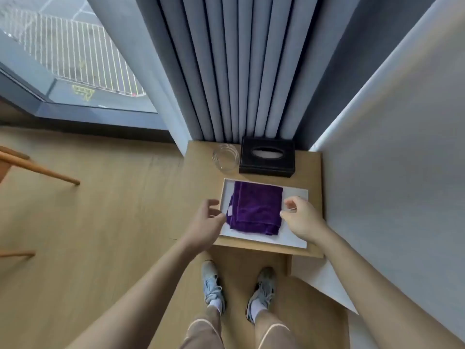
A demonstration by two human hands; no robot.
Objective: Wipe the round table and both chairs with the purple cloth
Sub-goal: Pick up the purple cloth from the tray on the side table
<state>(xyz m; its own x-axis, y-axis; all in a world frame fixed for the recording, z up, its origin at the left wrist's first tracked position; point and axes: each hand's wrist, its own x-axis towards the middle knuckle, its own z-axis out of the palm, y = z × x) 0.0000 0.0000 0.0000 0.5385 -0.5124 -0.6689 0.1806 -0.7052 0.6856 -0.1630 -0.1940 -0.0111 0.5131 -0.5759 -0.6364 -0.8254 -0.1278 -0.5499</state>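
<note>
**Cloth not yet lifted: where the pickup could slip**

Standing at a small wooden side table (312, 162) in the corner, against grey curtains (241, 71) and beside a pale wall (402, 172). No round table in view; only chair legs (42, 170) at the left edge, well apart from here. So probably the very start of the task, with all the wiping left to do.

On the side table, a white tray (294, 235) bearing the folded purple cloth (256, 210). Behind the tray, a black tissue box (266, 159) and, just beside it, a clear glass ashtray (225, 157).

Flanking the cloth: left hand (208, 222) spread fairly wide, fingers relaxed, at the tray's left rim; right hand (302, 220) loosely curled near the cloth's right edge, holding nothing.

Likely risks, as judgement only:
- Dragging the tray along if the cloth is pulled sideways rather than lifted, the tray sitting close to the table's front edge.
- Catching only the top fold, letting the cloth fall open and trail.
- Sweeping upward and back, knocking the ashtray, the most breakable thing here.
</note>
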